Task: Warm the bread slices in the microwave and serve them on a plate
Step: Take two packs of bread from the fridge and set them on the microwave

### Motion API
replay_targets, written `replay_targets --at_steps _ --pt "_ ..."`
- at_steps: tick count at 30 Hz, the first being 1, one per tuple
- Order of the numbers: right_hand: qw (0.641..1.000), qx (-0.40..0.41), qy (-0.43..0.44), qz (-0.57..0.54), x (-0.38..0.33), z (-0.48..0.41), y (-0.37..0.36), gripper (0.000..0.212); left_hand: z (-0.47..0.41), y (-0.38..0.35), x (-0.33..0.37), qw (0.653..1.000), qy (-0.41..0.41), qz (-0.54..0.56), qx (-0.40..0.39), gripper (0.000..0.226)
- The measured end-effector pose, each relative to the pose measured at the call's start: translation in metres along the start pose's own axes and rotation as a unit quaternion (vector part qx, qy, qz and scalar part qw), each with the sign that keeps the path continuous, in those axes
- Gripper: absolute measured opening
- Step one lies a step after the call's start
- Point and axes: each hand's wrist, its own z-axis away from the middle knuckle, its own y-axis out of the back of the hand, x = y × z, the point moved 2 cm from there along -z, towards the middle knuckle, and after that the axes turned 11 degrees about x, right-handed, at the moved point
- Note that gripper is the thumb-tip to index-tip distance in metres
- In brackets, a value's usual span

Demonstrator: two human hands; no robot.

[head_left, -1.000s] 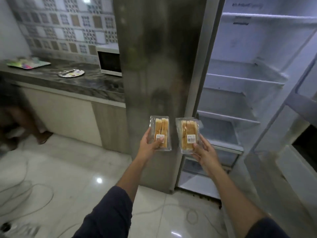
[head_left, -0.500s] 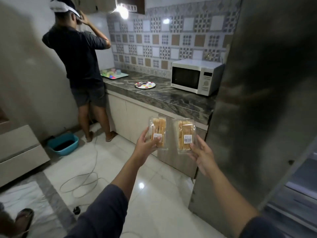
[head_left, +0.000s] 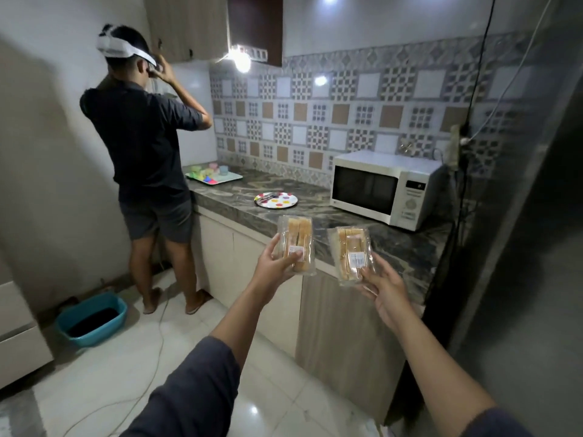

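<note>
**Still carrying: two bread packs on the way to the worktop**

Plainly, our fingers (head_left: 296, 254) were clamped on plastic. Our left hand (head_left: 273, 269) pinched the lower part of the left bread pack (head_left: 296, 244), thumb across the label, the other fingers behind it. Our right hand (head_left: 383, 287) gripped the right bread pack (head_left: 351, 255) at its lower corner in the same way. Both packs stood roughly upright, long axis running up and down, the right one tilted a little; the slices showed edge-on through the wrap.

Both packs hung in the air over the front edge of the worktop (head_left: 318, 216), touching nothing but our hands. Beyond them and up to the right stood the microwave (head_left: 383, 189), its door shut, at the worktop's right end. We judged the right hand the nearer one to it. The spotted plate (head_left: 276, 200) lay further back and to the left, closer to the left hand, with something thin resting on it that we could not make out.

With both hands full, we reckoned a pack would have to be set on the bare worktop between plate and microwave before the door could be opened or the wrap removed.

Another person (head_left: 148, 159) stood at the far left end, well apart from us.
</note>
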Motion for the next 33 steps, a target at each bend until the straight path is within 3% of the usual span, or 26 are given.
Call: replay_targets --at_steps 7,16,24,33 --pt "0.997 0.063 0.017 -0.029 -0.039 -0.163 -0.032 0.048 -0.181 -0.071 0.006 0.999 0.007 0.011 -0.048 0.077" --pt "0.985 0.151 0.076 0.023 -0.085 -0.34 -0.035 0.044 -0.386 -0.172 -0.003 0.996 0.021 -0.022 -0.084 0.089" --pt "0.964 0.223 0.146 0.024 -0.129 -0.516 -0.046 0.039 -0.574 -0.273 -0.018 0.987 0.016 -0.041 -0.153 0.075" --pt "0.934 0.337 0.112 0.049 -0.136 -0.668 -0.043 0.04 -0.712 -0.351 -0.027 0.982 0.047 -0.088 -0.158 0.074"
